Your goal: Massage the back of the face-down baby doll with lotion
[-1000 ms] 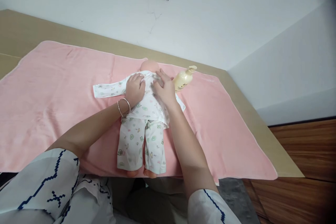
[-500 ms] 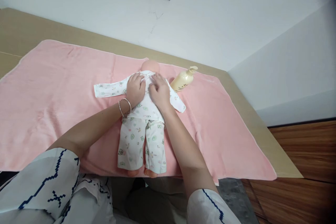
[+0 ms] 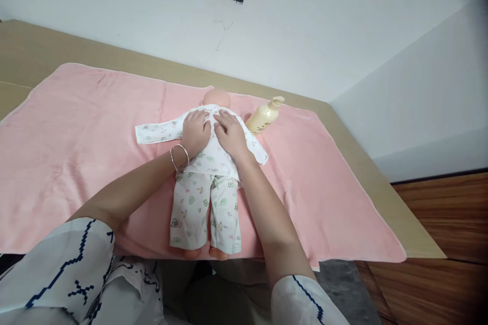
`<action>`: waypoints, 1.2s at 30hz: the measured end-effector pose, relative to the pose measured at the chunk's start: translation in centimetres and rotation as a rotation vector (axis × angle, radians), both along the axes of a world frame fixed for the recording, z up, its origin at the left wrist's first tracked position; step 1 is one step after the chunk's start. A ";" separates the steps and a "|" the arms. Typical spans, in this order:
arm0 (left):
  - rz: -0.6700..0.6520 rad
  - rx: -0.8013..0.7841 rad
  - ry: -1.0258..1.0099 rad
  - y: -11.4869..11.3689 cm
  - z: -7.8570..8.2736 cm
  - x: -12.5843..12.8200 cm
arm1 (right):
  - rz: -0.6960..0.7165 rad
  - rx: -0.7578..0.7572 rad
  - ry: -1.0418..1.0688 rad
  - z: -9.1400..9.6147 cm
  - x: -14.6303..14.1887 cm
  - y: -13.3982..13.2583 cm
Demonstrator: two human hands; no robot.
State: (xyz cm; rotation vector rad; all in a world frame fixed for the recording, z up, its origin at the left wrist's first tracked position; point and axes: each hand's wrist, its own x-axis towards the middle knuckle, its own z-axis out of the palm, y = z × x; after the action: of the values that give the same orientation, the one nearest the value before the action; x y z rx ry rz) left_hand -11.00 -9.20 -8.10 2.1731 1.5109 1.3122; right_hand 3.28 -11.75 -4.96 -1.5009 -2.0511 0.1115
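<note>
A baby doll (image 3: 208, 188) in white printed pyjamas lies on a pink towel (image 3: 84, 137), head away from me, feet at the near edge. My left hand (image 3: 195, 132), with bangles on the wrist, rests on the doll's upper body, fingers slightly curled on the shirt. My right hand (image 3: 229, 134) lies flat beside it on the shirt, fingers stretched toward the collar. The doll's bald head (image 3: 216, 98) shows just beyond my fingers. One empty sleeve (image 3: 156, 132) stretches out to the left.
A cream pump bottle (image 3: 264, 116) lies on the towel just right of the doll's shoulder. The towel covers a tan tabletop (image 3: 385, 193) against a white wall. Wooden flooring shows at the right. My patterned sleeves fill the bottom edge.
My right hand has slid left from the doll's right shoulder near the bottle to the middle of the chest, beside my left hand. The left hand has stayed put.
</note>
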 end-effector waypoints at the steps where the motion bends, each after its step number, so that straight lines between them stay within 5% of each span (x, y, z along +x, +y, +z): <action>1: -0.001 -0.011 0.045 -0.2 0.2 0.1 | -0.006 0.019 -0.040 0.3 0.3 0.0; 7: -0.110 -0.066 0.291 -3.4 2.3 1.2 | -0.111 0.191 -0.073 4.7 3.5 -0.9; 12: -0.263 -0.109 0.199 -5.3 4.4 3.1 | -0.229 0.213 0.076 6.0 8.4 -0.6; 16: -0.377 -0.242 -0.169 -3.3 6.2 5.6 | -0.308 0.190 0.174 5.7 11.9 -0.2; 21: -0.635 -0.650 -0.679 2.7 7.9 10.1 | -0.318 0.112 0.249 5.0 13.2 0.6; 26: -0.702 -0.798 -0.801 6.5 8.9 13.5 | -0.265 0.071 0.201 3.4 12.7 1.9; 36: -0.711 -0.762 -0.789 5.5 9.3 13.3 | -0.317 0.068 0.034 3.2 12.0 2.0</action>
State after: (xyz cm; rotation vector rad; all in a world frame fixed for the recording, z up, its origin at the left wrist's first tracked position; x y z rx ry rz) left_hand 2.33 -3.65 1.21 1.2511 0.6419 0.9215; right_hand 15.31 -9.76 -1.80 -1.7457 -1.7478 -0.0563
